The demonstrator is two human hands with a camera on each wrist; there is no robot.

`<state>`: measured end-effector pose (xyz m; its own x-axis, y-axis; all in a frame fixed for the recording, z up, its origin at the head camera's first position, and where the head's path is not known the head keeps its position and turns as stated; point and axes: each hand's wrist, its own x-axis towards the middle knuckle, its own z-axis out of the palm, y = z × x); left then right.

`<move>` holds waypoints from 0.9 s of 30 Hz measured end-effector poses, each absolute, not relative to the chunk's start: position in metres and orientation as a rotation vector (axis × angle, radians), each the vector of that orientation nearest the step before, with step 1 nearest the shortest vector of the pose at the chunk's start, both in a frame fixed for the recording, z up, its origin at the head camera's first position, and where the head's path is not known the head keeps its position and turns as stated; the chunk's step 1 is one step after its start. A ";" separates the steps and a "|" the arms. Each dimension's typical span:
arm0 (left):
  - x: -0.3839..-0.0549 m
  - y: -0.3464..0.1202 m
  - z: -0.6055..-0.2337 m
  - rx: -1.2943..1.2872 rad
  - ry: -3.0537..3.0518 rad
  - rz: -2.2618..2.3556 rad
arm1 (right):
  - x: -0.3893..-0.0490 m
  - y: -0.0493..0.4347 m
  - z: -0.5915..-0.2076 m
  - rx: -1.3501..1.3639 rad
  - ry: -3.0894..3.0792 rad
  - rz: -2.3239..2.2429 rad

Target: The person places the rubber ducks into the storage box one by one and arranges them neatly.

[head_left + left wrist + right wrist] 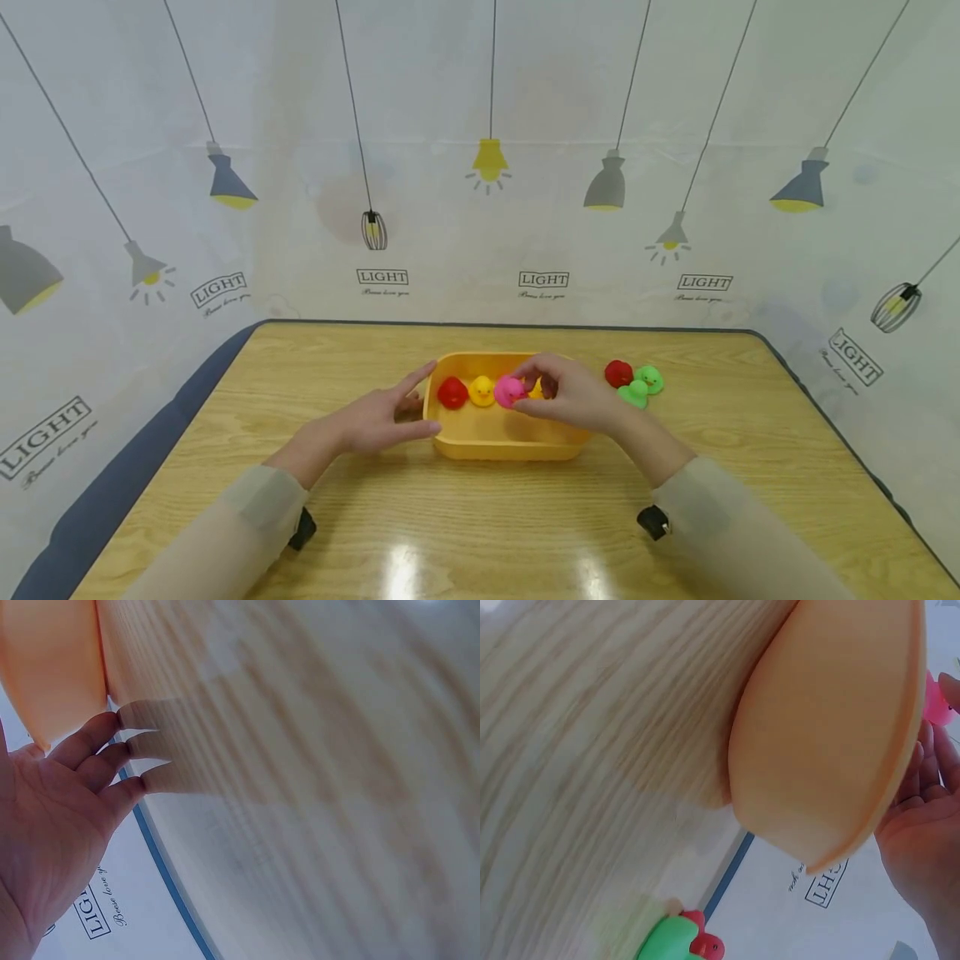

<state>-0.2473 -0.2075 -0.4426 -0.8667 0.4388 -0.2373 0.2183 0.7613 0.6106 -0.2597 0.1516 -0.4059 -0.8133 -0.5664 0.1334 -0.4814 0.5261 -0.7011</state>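
My right hand (pixel 573 393) pinches a pink toy duck (pixel 509 392) between thumb and fingers over an orange-yellow plastic tub (pixel 510 451). Beyond the tub's rim, the right wrist view also catches the pink duck at the fingertips. Inside the tub sit a red duck (pixel 452 393) and a yellow duck (pixel 482 391) side by side. Another yellow duck (pixel 536 389) is partly hidden by the right fingers. My left hand (pixel 371 421) is at the tub's left end, index finger and thumb spread along it, with the other fingertips on the table in the left wrist view.
Right of the tub, a red duck (pixel 618 372) and two green ducks (pixel 649 379) lie close together on the wooden table (pixel 480 517). A wall covering (pixel 435 167) printed with hanging lamps rises behind the table's far edge.
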 end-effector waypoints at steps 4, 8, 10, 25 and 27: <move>-0.247 -0.208 -0.443 0.525 2.598 0.831 | -0.261 0.139 -0.410 -0.884 2.607 -1.154; -0.247 -0.208 -0.443 0.537 2.604 0.830 | -0.261 0.127 -0.412 -0.840 2.570 -1.125; -0.247 -0.208 -0.443 0.536 2.604 0.832 | -0.261 0.120 -0.412 -0.811 2.567 -1.096; -0.248 -0.207 -0.444 0.505 2.588 0.846 | -0.264 0.084 -0.423 -0.708 2.517 -0.973; -0.248 -0.207 -0.445 0.512 2.590 0.847 | -0.265 0.082 -0.424 -0.710 2.520 -0.953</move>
